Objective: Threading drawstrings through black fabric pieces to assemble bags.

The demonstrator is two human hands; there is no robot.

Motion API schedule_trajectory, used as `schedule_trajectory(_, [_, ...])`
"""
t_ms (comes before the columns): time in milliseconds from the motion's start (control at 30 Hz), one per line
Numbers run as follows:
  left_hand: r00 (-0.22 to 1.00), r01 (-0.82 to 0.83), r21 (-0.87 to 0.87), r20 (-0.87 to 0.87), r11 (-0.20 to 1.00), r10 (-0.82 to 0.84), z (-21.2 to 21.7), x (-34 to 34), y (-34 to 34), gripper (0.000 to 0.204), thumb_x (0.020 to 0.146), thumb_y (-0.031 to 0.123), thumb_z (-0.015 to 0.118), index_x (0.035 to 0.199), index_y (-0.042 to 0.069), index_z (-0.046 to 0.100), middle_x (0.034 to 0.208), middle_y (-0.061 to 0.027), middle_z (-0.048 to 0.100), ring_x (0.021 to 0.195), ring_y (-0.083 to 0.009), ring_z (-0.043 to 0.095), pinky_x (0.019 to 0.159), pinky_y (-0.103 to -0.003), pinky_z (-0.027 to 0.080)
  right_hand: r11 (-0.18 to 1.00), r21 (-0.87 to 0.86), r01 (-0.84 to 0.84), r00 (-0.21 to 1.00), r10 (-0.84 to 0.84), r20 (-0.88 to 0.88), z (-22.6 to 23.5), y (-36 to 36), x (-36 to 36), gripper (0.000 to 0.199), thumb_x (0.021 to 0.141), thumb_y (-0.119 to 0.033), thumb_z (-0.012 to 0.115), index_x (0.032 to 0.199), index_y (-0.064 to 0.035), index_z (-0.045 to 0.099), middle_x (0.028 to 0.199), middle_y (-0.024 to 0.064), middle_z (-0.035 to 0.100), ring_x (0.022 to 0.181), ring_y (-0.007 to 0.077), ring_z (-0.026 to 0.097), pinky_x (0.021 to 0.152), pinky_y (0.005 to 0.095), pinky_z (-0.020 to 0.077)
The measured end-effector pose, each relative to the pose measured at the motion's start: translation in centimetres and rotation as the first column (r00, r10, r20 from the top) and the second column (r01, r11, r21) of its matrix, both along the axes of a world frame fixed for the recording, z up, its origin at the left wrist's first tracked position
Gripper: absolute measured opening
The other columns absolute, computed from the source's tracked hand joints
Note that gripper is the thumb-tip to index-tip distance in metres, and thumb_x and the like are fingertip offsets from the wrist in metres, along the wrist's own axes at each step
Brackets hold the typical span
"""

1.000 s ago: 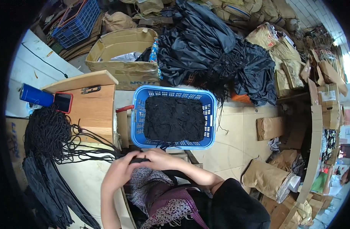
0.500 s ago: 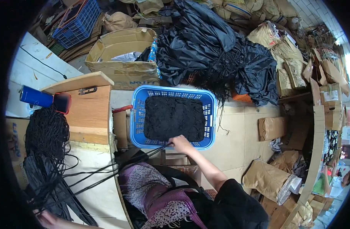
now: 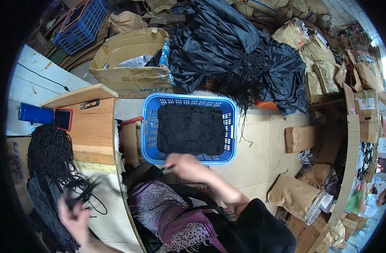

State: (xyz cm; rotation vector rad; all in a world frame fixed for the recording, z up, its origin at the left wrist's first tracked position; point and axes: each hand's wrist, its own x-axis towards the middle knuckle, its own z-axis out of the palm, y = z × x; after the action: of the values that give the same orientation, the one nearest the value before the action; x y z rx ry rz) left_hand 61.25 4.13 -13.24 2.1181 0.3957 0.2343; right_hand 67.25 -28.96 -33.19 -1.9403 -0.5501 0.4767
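Observation:
My left hand (image 3: pixel 77 217), smeared by motion, is over the pale tabletop at the left. Its fingers are closed around a looped bunch of thin black cords (image 3: pixel 81 189). My right hand (image 3: pixel 182 165) is a closed fist at the near rim of the blue plastic basket (image 3: pixel 232 145), with a dark strand end showing at its fingers. Black cords (image 3: pixel 191 128) fill the basket in a flat mass. A tangled heap of black cords (image 3: pixel 49 149) hangs over the table's left side, above folded black cloth (image 3: pixel 45 202).
A wooden board (image 3: pixel 92 128) bears a red-edged phone (image 3: pixel 63 119) beside a blue can (image 3: pixel 36 113). Behind the basket stand an open carton (image 3: pixel 134 80) and a heap of black fabric (image 3: pixel 218 46). Paper-wrapped packages (image 3: pixel 292 198) lie at the right. A person (image 3: pixel 372 202) is at the far right.
My left hand has come up and right from the table's lower left corner, gathering the stretched cords into loops. My right hand has moved slightly left and down.

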Motion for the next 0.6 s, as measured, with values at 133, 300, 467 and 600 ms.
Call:
schedule_trajectory(133, [0.767, 0.533, 0.028, -0.438, 0.846, -0.469, -4.5, 3.8, -7.9, 0.078, 0.059, 0.013, 0.080, 0.126, -0.002, 0.044, 0.105, -0.0093, 0.058, 0.084, -0.0127, 0.053, 0.072, -0.024, 0.045, 0.850, 0.497, -0.172, 0.975, 0.076, 0.207, 7.1, 5.8, -0.5, 0.023, 0.069, 0.005, 0.052, 0.091, 0.0001, 0.056, 0.090, 0.0126, 0.055, 0.091, 0.0314, 0.056, 0.075, 0.0371, 0.0465])
schedule_trajectory(300, [0.785, 0.597, 0.185, -0.334, 0.780, -0.522, -9.6, 1.4, -2.5, 0.056, 0.070, 0.018, 0.072, 0.118, 0.000, 0.050, 0.096, -0.0090, 0.057, 0.087, -0.0175, 0.056, 0.075, -0.027, 0.045, 0.707, 0.689, -0.160, 0.973, -0.005, 0.231, 11.2, 7.7, 0.7, 0.021, 0.073, 0.007, 0.052, 0.093, -0.0008, 0.054, 0.094, 0.0117, 0.054, 0.092, 0.0271, 0.054, 0.081, 0.0324, 0.0436])
schedule_trajectory(467, [0.967, 0.253, -0.182, 0.090, 0.950, -0.240, -8.2, 4.7, 2.5, 0.024, 0.094, 0.016, 0.051, 0.115, 0.005, 0.052, 0.096, -0.0046, 0.057, 0.081, -0.0135, 0.053, 0.072, -0.024, 0.042, 0.718, 0.665, 0.205, 0.947, -0.316, 0.050, 1.6, 4.6, 2.5, 0.021, 0.079, 0.007, 0.048, 0.097, -0.0019, 0.055, 0.098, 0.0101, 0.053, 0.089, 0.0241, 0.054, 0.080, 0.0326, 0.0440])
schedule_trajectory(600, [0.948, -0.246, -0.084, 0.188, 0.966, 0.257, -11.9, 7.9, 0.6, 0.025, 0.094, 0.015, 0.050, 0.115, 0.001, 0.052, 0.095, -0.0047, 0.057, 0.079, -0.0127, 0.052, 0.071, -0.023, 0.042, 0.771, 0.017, 0.637, 0.770, -0.637, 0.038, -16.5, 0.8, 1.2, 0.022, 0.073, 0.005, 0.048, 0.086, -0.0050, 0.063, 0.089, 0.0122, 0.059, 0.084, 0.0313, 0.060, 0.076, 0.0363, 0.0486])
